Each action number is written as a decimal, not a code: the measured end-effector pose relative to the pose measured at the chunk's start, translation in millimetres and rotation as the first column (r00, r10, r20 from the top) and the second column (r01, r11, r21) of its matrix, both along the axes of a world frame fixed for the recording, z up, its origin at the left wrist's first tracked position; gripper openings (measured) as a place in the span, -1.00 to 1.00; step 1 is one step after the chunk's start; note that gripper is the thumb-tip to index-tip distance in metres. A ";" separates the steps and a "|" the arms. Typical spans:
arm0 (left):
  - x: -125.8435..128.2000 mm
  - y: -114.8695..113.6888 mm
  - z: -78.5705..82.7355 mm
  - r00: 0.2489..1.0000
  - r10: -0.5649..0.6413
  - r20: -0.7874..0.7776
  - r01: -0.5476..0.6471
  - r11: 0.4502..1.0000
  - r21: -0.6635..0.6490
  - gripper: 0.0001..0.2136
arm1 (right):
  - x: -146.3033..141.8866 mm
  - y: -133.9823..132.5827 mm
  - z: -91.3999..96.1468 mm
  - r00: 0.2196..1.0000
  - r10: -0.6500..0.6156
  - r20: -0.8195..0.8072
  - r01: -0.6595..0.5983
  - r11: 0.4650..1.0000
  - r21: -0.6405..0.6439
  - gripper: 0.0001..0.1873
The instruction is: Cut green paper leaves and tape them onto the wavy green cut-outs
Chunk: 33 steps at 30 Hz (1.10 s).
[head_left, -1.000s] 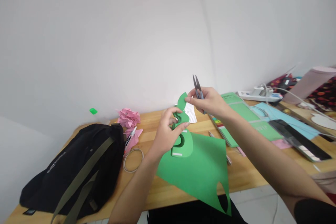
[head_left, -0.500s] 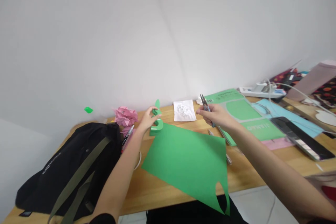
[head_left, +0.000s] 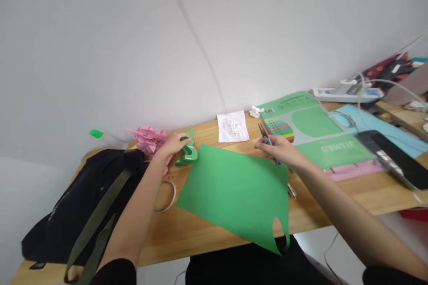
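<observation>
My right hand point(head_left: 276, 148) is closed around small scissors point(head_left: 262, 130), their blades pointing up and away above the far right part of a green paper sheet point(head_left: 234, 187). The sheet lies slanted across the table front, with an oval hole cut near its near right corner. My left hand point(head_left: 175, 144) is beyond the sheet's far left corner, its fingers pinched at a small green paper piece point(head_left: 191, 133); the fingertips are partly hidden. Just below that hand is a curved, shiny green object point(head_left: 187, 156), which looks like a tape dispenser. Crumpled pink paper pieces point(head_left: 149, 138) lie left of it.
A black bag point(head_left: 87, 205) fills the left side. A roll of tape point(head_left: 173, 193) lies beside my left forearm. A white napkin with small bits point(head_left: 233, 127) is near the wall. A green paper pack point(head_left: 312, 120), phone point(head_left: 394, 156) and power strip point(head_left: 347, 93) are at right.
My left hand has moved a little left toward the pink paper and now covers more of the green piece. My right hand still holds the scissors. The view has shifted slightly.
</observation>
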<state>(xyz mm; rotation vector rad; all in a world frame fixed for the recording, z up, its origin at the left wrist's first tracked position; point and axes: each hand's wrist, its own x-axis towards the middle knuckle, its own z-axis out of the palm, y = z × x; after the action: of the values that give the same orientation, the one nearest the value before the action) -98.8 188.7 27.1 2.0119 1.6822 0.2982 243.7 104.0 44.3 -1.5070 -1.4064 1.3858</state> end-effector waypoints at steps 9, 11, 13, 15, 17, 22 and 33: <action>12.6 -5.3 14.7 0.970 -0.065 -0.235 0.077 0.996 0.042 -0.71 | 23.8 -38.7 -4.1 0.997 -0.080 0.018 0.080 0.997 -0.007 -0.57; 19.0 -6.9 16.9 0.958 -0.060 -0.279 0.083 0.994 0.074 -0.64 | 29.4 -50.1 -3.7 0.994 -0.105 0.038 0.106 0.994 -0.023 -0.54; 25.7 -8.2 19.8 0.946 -0.043 -0.323 0.083 0.990 0.112 -0.64 | 35.0 -62.2 -2.3 0.988 -0.138 0.065 0.142 0.988 -0.053 -0.52; 32.6 -12.6 24.5 0.932 -0.033 -0.361 0.091 0.985 0.144 -0.68 | 40.9 -76.2 -1.6 0.980 -0.149 0.130 0.158 0.985 -0.067 -0.52; 39.8 -25.3 30.1 0.918 -0.033 -0.394 0.107 0.980 0.167 -0.72 | 46.3 -93.6 -3.7 0.963 -0.119 0.240 0.138 0.989 -0.061 -0.53; 58.8 -103.1 29.5 0.882 -0.204 -0.425 0.294 0.943 0.157 -0.71 | 46.0 -148.0 -21.5 0.956 0.091 0.280 0.001 0.950 -0.313 -0.55; 85.7 -236.9 -26.2 0.862 -0.495 -0.110 0.507 0.847 0.158 -0.34 | 22.3 -196.1 -47.0 0.976 -0.125 0.179 0.181 0.922 -0.342 -0.32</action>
<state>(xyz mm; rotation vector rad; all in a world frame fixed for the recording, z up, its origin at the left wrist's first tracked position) -13.2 -48.3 0.9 2.5334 1.1261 0.2040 266.0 -92.1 -2.8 -1.9511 -1.1332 1.5100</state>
